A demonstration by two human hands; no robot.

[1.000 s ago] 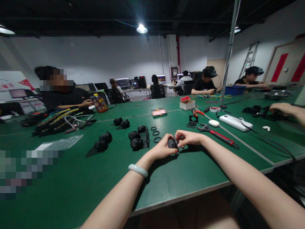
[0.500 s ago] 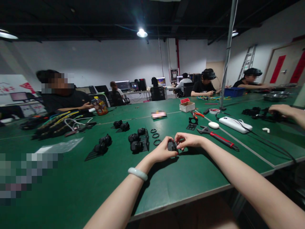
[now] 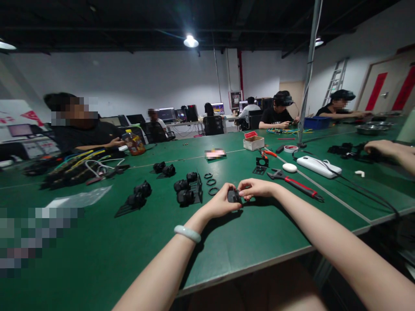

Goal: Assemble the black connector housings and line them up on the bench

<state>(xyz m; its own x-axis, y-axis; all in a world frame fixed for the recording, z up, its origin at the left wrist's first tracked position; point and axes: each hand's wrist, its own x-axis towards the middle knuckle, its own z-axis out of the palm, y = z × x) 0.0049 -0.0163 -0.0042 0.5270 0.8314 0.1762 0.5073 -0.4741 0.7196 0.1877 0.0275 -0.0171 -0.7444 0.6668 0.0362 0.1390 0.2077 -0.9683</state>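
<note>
Close to the table's near edge, my left hand (image 3: 222, 199) is wrapped round a small black part (image 3: 233, 195), whose exact kind I cannot make out. From the right, the fingers of my right hand (image 3: 252, 189) pinch the edge of that same part. Left of my hands, three black rings (image 3: 212, 191) lie in a row. Beyond them stands a group of black camera-like modules (image 3: 186, 196) on a bracket, with another pair (image 3: 138, 196) farther left and more (image 3: 164, 169) behind. A black bracket with a round hole (image 3: 261, 165) rests past my right hand.
An adjustable wrench (image 3: 300, 187), red-handled pliers (image 3: 269, 154), a white oval object (image 3: 289, 167) and a white power bank (image 3: 319, 167) with a cable lie to the right. A small box (image 3: 253, 143) stands farther back. Cable bundles (image 3: 78, 170) and a bottle (image 3: 135, 144) are left. Co-workers sit around.
Both hands stay on the black part, with only slight finger movement and a small turn of the part. The whole view has shifted a little.
</note>
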